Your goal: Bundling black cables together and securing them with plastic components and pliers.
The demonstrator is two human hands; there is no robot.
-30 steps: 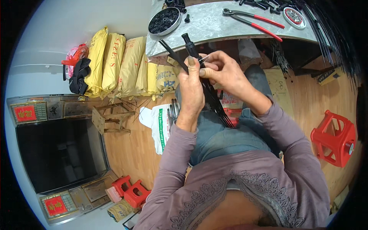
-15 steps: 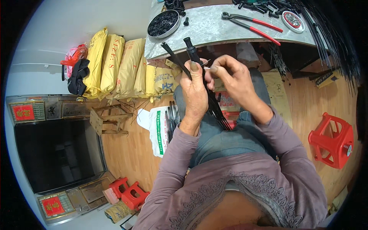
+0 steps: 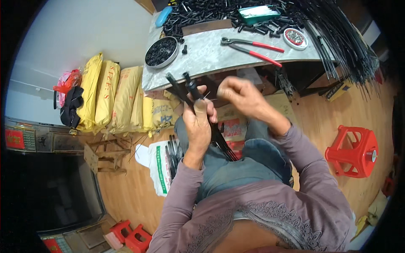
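My left hand (image 3: 198,126) is closed round a bundle of thin black rods (image 3: 221,145) that runs down between my knees. A black tubular plastic piece (image 3: 193,89) sticks up out of the same grip, beside the dark upper ends of more rods (image 3: 175,86). By the left fingertips juts a thin pale wire (image 3: 210,99). My right hand (image 3: 244,99) is a little to the right, apart from the bundle. Its fingers are curled and pressed together, slightly blurred; whether something small is in them is hidden.
On the grey tabletop (image 3: 202,52) lie red-handled pincers (image 3: 265,59). Around them are a bowl of small black parts (image 3: 162,52), a round dish of silvery bits (image 3: 295,39) and heaped black plastic pieces (image 3: 198,19). Black rods (image 3: 350,46) overhang the right edge. A red stool (image 3: 354,152) stands right.
My right hand has drawn away from the left fingertips. The view has shifted, so more of the tabletop shows. My left hand still grips the bundle.
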